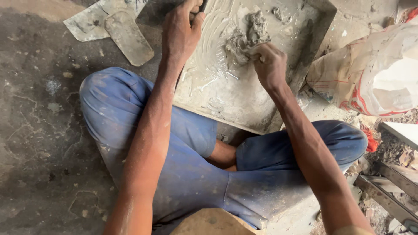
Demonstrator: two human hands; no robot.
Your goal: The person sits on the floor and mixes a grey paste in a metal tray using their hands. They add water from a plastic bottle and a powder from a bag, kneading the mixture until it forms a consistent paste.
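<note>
I sit cross-legged on the floor in blue trousers (191, 165). A square metal tray (244, 104) smeared with grey wet plaster lies tilted in front of my knees. My left hand (180, 30) grips the tray's far left rim, fingers curled over the edge. My right hand (270, 63) is closed on a lump of grey plaster paste (250, 35) that sits in the middle of the tray, its fingers coated in the paste.
A flat plaster-coated trowel blade (128, 37) lies on a grey sheet (87, 21) at the upper left. A white sack with red print (374, 69) stands at the right. Rubble and metal bars (387, 191) lie at the lower right. The floor is stained concrete (39, 130).
</note>
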